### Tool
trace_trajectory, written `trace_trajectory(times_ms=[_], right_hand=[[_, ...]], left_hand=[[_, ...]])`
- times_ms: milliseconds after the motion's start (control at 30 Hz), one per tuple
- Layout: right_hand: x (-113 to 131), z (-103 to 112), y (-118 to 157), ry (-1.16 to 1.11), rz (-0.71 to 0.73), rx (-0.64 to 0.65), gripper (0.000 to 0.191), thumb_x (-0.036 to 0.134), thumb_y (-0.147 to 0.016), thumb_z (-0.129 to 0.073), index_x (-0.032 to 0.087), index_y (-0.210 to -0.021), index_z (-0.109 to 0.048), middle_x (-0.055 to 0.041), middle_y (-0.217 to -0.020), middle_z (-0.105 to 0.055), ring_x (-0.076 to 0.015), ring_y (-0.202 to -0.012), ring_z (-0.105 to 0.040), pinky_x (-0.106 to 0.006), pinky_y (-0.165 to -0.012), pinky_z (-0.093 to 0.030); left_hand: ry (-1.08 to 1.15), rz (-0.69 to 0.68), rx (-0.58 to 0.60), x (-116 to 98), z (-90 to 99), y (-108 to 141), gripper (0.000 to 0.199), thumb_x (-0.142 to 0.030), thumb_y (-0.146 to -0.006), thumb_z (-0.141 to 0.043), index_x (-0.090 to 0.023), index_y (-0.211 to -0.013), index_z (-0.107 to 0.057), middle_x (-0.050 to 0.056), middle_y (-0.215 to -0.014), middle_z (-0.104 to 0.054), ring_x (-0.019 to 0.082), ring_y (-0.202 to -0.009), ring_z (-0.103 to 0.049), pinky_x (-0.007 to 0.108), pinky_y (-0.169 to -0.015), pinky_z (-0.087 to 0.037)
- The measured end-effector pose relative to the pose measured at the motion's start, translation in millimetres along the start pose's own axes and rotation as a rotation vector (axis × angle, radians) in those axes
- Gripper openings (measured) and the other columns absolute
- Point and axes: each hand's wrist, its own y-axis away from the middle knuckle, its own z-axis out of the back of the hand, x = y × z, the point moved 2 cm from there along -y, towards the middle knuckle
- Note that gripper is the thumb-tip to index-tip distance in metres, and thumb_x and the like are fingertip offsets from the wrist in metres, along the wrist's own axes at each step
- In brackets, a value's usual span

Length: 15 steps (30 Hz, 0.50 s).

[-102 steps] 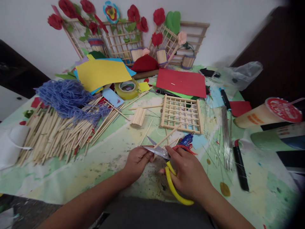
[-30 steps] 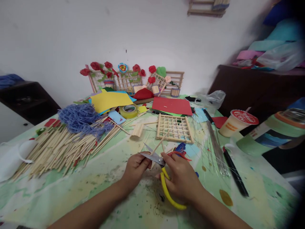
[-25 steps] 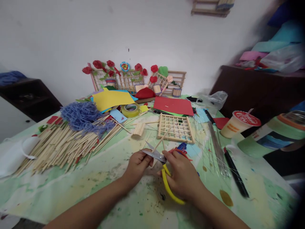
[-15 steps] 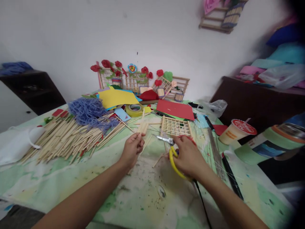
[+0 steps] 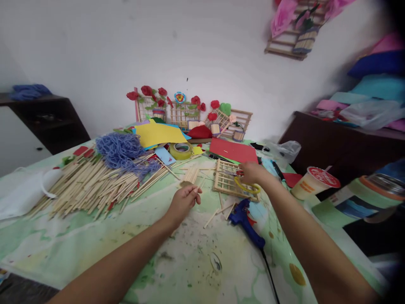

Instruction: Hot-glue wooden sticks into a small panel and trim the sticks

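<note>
My left hand (image 5: 185, 202) is closed in a pinch on a short thin stick just in front of some joined flat sticks (image 5: 191, 174). My right hand (image 5: 253, 173) is over the right part of a wooden stick lattice (image 5: 226, 182), at the yellow-handled scissors (image 5: 247, 186); its fingers are blurred, and whether it still grips them is unclear. A blue glue gun (image 5: 247, 223) lies on the table below the lattice, beside a few loose short sticks (image 5: 211, 218).
Many sticks (image 5: 95, 185) and blue yarn (image 5: 118, 147) lie left. Coloured paper (image 5: 161, 134), tape (image 5: 180, 151) and flower-decorated lattices (image 5: 185, 112) are behind. A drink cup (image 5: 314, 182) and large bottle (image 5: 360, 198) stand right.
My right hand has moved forward with the scissors, from in front of the lattice to over it, uncovering the glue gun. My left hand has shifted slightly right and toward me in the picture.
</note>
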Motion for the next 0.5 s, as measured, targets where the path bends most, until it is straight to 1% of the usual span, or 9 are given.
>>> trace_trajectory(times_ms=[33,133,167,200,233,300,333,400,500], right_hand=[[5,4,7,0.007,0.033,0.008,0.021,0.026,-0.087,-0.057,0.007,-0.093,-0.063,-0.0105,-0.090,-0.063,-0.0198,-0.088,-0.060,-0.033,-0.077,-0.046],[29,15,38,0.011,0.097,-0.077,0.024,0.015,-0.086,-0.047,0.009,-0.106,-0.060,-0.0143,-0.103,-0.061,-0.0239,-0.102,-0.053,-0.036,-0.087,-0.039],[40,17,50,-0.028,0.167,-0.167,0.028,0.011,-0.084,-0.046,0.010,-0.108,-0.059,-0.0144,-0.107,-0.060,-0.0244,-0.105,-0.051,-0.037,-0.089,-0.038],[50,18,61,-0.068,0.257,-0.217,0.028,0.010,-0.081,-0.048,0.011,-0.107,-0.059,-0.0145,-0.109,-0.060,-0.0249,-0.106,-0.050,-0.037,-0.091,-0.036],[60,16,72,-0.101,0.345,-0.228,0.027,0.010,-0.079,-0.049,0.012,-0.103,-0.060,-0.0141,-0.107,-0.060,-0.0249,-0.105,-0.049,-0.037,-0.091,-0.036],[77,7,86,-0.095,0.518,-0.121,0.016,0.014,-0.082,-0.049,0.014,-0.091,-0.062,-0.0115,-0.096,-0.063,-0.0235,-0.096,-0.051,-0.036,-0.085,-0.036],[82,2,90,-0.069,0.567,-0.060,0.014,0.016,-0.084,-0.048,0.016,-0.085,-0.062,-0.0097,-0.088,-0.063,-0.0221,-0.090,-0.052,-0.035,-0.081,-0.036],[87,-8,93,-0.010,0.622,0.020,0.017,0.017,-0.088,-0.047,0.017,-0.079,-0.061,-0.0060,-0.076,-0.062,-0.0194,-0.079,-0.052,-0.034,-0.073,-0.033],[87,-17,91,0.036,0.655,0.040,0.014,0.014,-0.088,-0.048,0.017,-0.081,-0.061,-0.0038,-0.074,-0.063,-0.0178,-0.074,-0.052,-0.032,-0.068,-0.030]], left_hand=[[-0.114,-0.043,0.019,-2,-0.5,2,0.028,-0.040,-0.083,-0.049,-0.014,-0.079,-0.058,0.000,-0.058,-0.058,0.008,-0.043,-0.037,0.021,-0.046,-0.026],[-0.536,-0.237,0.095,-9,-4.5,11,0.030,-0.032,-0.089,-0.041,-0.017,-0.069,-0.058,0.003,-0.069,-0.062,0.014,-0.064,-0.054,0.025,-0.063,-0.037],[-0.655,-0.287,0.119,-11,-6.5,15,0.029,-0.030,-0.089,-0.039,-0.018,-0.071,-0.059,0.003,-0.070,-0.062,0.015,-0.067,-0.055,0.026,-0.065,-0.038],[-0.746,-0.330,0.136,-12,-8.4,18,0.028,-0.029,-0.090,-0.038,-0.019,-0.077,-0.060,0.003,-0.071,-0.063,0.016,-0.068,-0.056,0.026,-0.066,-0.038],[-0.817,-0.365,0.150,-12,-10.3,21,0.027,-0.028,-0.091,-0.037,-0.019,-0.083,-0.061,0.003,-0.071,-0.063,0.017,-0.068,-0.056,0.027,-0.065,-0.038],[-0.907,-0.410,0.172,-11,-13.6,25,0.028,-0.027,-0.092,-0.035,-0.019,-0.089,-0.062,0.004,-0.072,-0.064,0.017,-0.067,-0.057,0.027,-0.064,-0.038],[-0.933,-0.424,0.177,-11,-14.7,26,0.028,-0.027,-0.092,-0.035,-0.019,-0.089,-0.062,0.004,-0.072,-0.065,0.017,-0.066,-0.058,0.027,-0.063,-0.038],[-0.964,-0.438,0.167,-9,-15.2,26,0.029,-0.027,-0.093,-0.035,-0.018,-0.088,-0.062,0.005,-0.074,-0.066,0.017,-0.067,-0.058,0.027,-0.064,-0.038],[-1.001,-0.451,0.138,-8,-13.3,24,0.030,-0.028,-0.094,-0.035,-0.018,-0.089,-0.063,0.007,-0.076,-0.067,0.019,-0.069,-0.060,0.028,-0.065,-0.039]])
